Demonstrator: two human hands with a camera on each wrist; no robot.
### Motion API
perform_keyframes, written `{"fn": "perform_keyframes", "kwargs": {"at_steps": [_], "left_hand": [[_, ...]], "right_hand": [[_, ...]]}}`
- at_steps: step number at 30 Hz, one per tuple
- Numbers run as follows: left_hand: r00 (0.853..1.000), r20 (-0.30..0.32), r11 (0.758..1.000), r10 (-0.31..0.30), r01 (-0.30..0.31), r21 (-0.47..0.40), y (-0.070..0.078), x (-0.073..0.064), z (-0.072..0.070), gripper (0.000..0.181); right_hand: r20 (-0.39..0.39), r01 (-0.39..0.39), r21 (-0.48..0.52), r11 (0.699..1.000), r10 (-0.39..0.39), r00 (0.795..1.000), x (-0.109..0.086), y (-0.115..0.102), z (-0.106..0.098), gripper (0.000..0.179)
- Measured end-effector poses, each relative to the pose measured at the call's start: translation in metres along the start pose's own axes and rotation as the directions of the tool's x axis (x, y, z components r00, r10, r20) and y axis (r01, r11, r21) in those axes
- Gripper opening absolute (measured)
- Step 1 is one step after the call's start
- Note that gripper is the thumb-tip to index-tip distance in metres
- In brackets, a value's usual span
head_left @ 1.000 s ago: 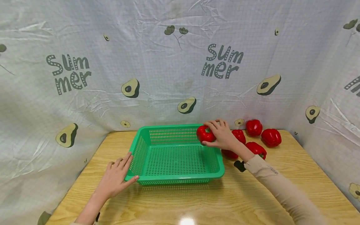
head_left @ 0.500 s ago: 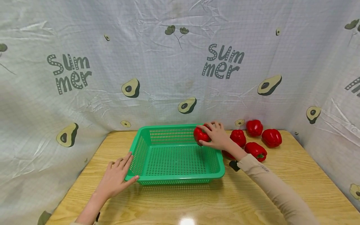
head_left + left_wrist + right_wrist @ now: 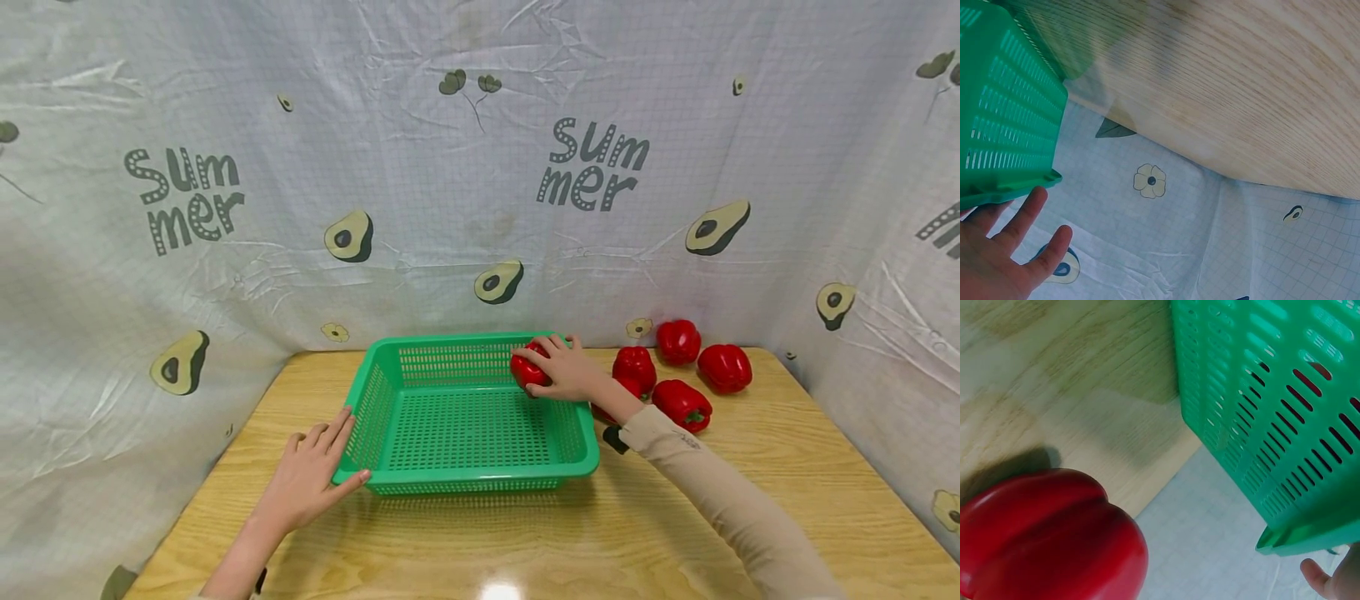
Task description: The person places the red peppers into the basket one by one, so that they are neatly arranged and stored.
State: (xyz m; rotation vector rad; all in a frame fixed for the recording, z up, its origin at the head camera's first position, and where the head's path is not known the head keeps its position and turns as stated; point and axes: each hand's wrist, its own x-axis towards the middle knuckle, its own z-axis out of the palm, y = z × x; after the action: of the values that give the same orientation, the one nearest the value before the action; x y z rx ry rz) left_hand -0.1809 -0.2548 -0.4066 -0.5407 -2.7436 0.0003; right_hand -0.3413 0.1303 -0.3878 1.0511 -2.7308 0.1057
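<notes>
In the head view, a green plastic basket [image 3: 468, 472] with slotted walls stands on the table. At its far right corner, my right hand [image 3: 567, 372] grips a red bell pepper [image 3: 523, 372], held inside the basket walls. Whether that pepper touches the basket floor cannot be told. My left hand [image 3: 303, 479] rests on the basket's left rim near the front corner, fingers extended and thumb apart. The left wrist view has the left hand [image 3: 1004, 256] beneath the basket's edge [image 3: 1016, 112]. Through slots in the basket wall [image 3: 1260, 425], the right wrist view gives glimpses of red.
Several more red bell peppers [image 3: 682, 404] lie on the wooden table [image 3: 480, 533] right of the basket, one close by its wall and partly behind my right arm. A printed cloth [image 3: 420, 208] hangs behind the table and along both sides.
My right hand has carried the bell pepper left and slightly down into the basket's far right corner. The left hand stays where it was on the rim.
</notes>
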Motion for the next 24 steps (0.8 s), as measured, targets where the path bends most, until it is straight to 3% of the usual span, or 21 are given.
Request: {"fn": "perform_keyframes", "kwargs": {"at_steps": [11, 24], "left_hand": [[1.0, 0.002, 1.0, -0.002, 0.002, 0.003, 0.0, 0.0, 0.0, 0.078], [1.0, -0.001, 1.0, -0.004, 0.004, -0.011, -0.001, 0.0, 0.003, 0.079]], "right_hand": [[0.074, 0.031, 0.044, 0.999, -0.034, 0.997, 0.009, -0.004, 0.004, 0.055], [0.129, 0.043, 0.011, 0.999, -0.044, 0.991, 0.016, -0.007, 0.01, 0.053]]}}
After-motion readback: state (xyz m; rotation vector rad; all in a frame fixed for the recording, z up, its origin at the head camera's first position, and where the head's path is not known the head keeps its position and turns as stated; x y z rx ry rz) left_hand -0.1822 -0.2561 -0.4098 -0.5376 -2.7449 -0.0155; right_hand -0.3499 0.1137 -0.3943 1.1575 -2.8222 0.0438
